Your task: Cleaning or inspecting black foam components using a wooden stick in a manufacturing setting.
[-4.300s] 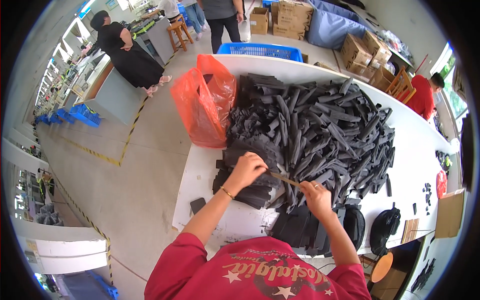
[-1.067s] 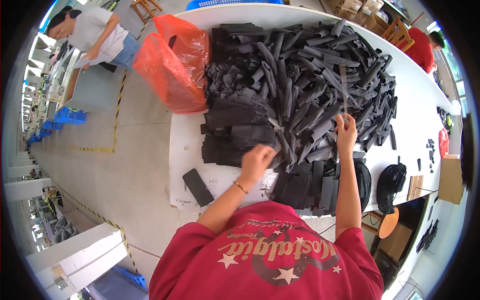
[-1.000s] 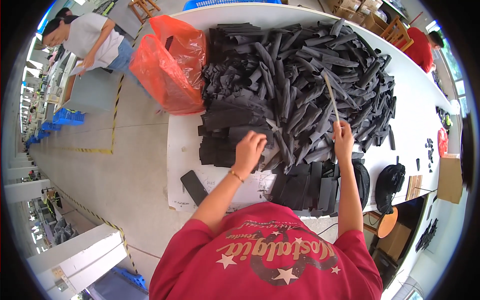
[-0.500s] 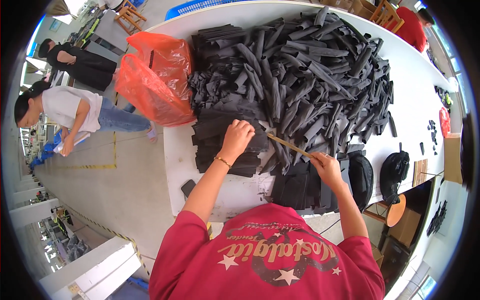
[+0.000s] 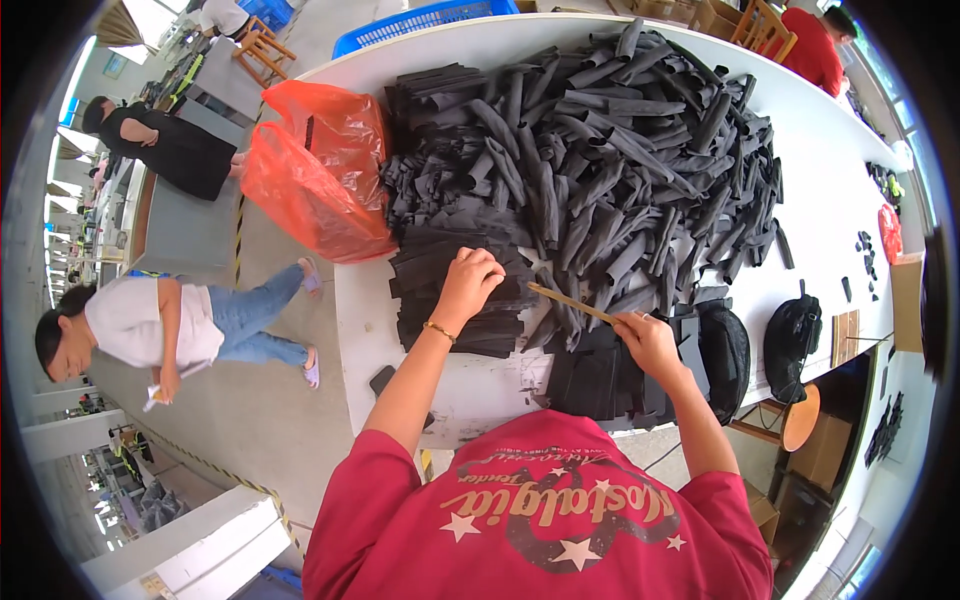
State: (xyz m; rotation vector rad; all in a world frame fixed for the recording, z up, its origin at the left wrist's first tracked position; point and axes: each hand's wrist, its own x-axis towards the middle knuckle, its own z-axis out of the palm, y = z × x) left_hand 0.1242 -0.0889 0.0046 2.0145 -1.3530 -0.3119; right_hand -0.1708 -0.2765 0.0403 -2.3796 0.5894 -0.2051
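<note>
My right hand (image 5: 646, 337) grips one end of a thin, flat yellowish-brown stick (image 5: 572, 302). Its free end points left, toward my other hand. My left hand (image 5: 472, 283) is over a layered stack of flat black fabric pieces (image 5: 440, 265), fingers bent and drawn together; whatever they pinch, if anything, is hidden against the black. Just beyond the hands rises a big heap of rolled black fabric pieces (image 5: 640, 130). More flat black pieces (image 5: 590, 385) lie near the table's front edge, below my right hand.
A red plastic bag (image 5: 320, 170) stands on the table's left side, with a phone (image 5: 382, 379) at the near-left edge. Two black bags (image 5: 790, 335) sit to the right. A blue basket (image 5: 430, 25) is beyond the white table (image 5: 820, 210). Someone in jeans (image 5: 255, 320) walks on the left.
The stick's tip has swung slightly away from my left hand, leaving a small gap. My left hand stays over the stack. The person in jeans has walked nearer along the left.
</note>
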